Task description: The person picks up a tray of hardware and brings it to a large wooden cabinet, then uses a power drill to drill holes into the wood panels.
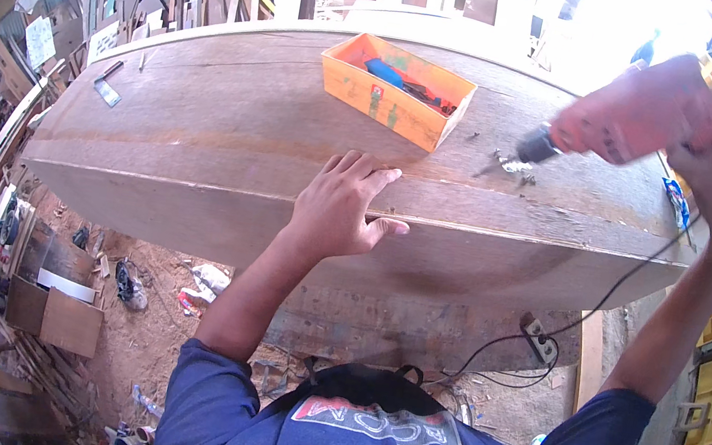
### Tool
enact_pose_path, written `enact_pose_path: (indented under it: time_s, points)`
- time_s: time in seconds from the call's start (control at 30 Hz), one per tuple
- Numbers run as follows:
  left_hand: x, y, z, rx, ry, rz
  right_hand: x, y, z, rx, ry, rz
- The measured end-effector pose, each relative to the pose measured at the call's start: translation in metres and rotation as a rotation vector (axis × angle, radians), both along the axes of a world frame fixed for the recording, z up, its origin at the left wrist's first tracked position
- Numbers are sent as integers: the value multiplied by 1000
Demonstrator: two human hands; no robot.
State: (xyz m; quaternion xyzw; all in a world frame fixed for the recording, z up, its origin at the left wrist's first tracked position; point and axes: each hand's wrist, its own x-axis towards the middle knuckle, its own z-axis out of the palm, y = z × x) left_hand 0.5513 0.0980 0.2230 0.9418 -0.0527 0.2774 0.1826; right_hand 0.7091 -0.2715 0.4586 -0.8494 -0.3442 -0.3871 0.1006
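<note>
A red corded power drill is gripped in my right hand, held up over the right part of the wooden workpiece. Its black chuck points down and left, with the bit close above a small pile of screws on the wood; motion blurs the drill. My left hand rests at the front edge of the wood, fingers spread on top and thumb apart, holding nothing. Beyond that hand stands an orange open box with a blue-handled tool and other items in it.
A dark cord runs from the drill side down to a socket block. On the wood's left lies a small metal piece; a blue packet lies at the right. Scraps and a shoe litter the floor. Boards lean behind.
</note>
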Motion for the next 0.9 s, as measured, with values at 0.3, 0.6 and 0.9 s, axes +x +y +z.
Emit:
enact_pose_path:
  time_s: [0.3, 0.6, 0.9]
  points:
    - [3, -4, 5, 22, -50, -37, -17, -185, -145, 715, 117, -23]
    - [82, -66, 41, -46, 45, -234, -64, -201, -321, 1588, 435, -375]
    - [216, -79, 18, 680, 299, 215, -69, -208, -381, 1871, 596, -164]
